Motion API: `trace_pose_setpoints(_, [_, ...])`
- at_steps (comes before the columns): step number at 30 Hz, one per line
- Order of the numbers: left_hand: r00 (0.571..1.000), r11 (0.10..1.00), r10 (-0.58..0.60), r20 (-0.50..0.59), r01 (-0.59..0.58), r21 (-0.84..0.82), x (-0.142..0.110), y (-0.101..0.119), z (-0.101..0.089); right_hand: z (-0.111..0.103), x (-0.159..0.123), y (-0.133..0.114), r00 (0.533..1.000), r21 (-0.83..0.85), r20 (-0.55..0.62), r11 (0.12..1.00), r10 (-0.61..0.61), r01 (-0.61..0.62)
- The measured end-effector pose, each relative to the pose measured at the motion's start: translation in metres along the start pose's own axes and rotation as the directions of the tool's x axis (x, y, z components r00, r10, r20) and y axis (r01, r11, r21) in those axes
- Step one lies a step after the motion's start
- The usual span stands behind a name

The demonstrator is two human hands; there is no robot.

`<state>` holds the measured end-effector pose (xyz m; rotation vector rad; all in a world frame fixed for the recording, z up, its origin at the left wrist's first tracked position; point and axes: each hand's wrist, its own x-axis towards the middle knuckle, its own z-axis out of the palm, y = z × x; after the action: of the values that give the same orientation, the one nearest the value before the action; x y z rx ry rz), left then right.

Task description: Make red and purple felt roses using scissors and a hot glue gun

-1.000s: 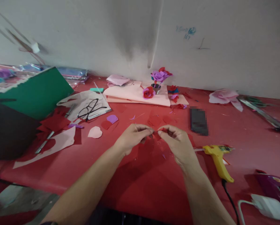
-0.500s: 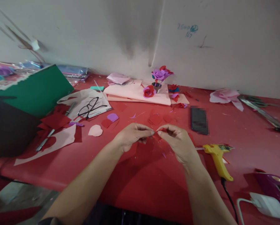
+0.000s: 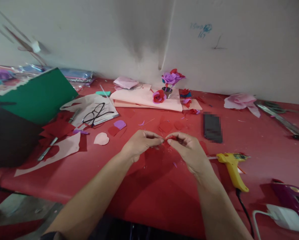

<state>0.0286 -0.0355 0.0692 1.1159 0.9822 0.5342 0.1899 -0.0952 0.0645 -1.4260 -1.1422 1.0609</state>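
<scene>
Over the middle of the red table, my left hand (image 3: 142, 144) and my right hand (image 3: 187, 146) meet fingertip to fingertip. Both are closed in a pinch on a small red petal (image 3: 172, 137), mostly hidden by my fingers. Beyond them lie flat red petal cutouts (image 3: 166, 126). A purple petal (image 3: 119, 124) and a pale pink petal (image 3: 101, 139) are left of my left hand. A red and purple flower (image 3: 159, 96) rests on folded pink sheets (image 3: 131, 100), near more flowers (image 3: 171, 79) in a small cup (image 3: 167, 93).
Right of my right hand lie a yellow glue gun (image 3: 233, 170) with a black cord and a dark phone (image 3: 212, 128). A white adapter (image 3: 287, 216) is at lower right. At left are eyeglasses (image 3: 96, 115), red scraps (image 3: 58, 126) and a green board (image 3: 44, 98).
My fingers shift slightly around the red petal, the left fingertips moving a little right and then back. Both hands stay in nearly the same place; the view tilts slightly.
</scene>
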Motion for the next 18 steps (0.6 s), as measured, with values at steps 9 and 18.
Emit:
trace_pose_setpoints(9, [0.999, 0.999, 0.043, 0.012, -0.043, 0.017, -0.0035, 0.0013, 0.0010, 0.0002, -0.0006, -0.0015, 1.000, -0.028, -0.016, 1.000, -0.015, 0.014])
trace_pose_setpoints(18, [0.999, 0.999, 0.036, 0.000, -0.036, -0.029, -0.0053, 0.0042, 0.0023, 0.0010, -0.0020, 0.0004, 0.999, -0.051, -0.047, 0.999, -0.018, 0.015])
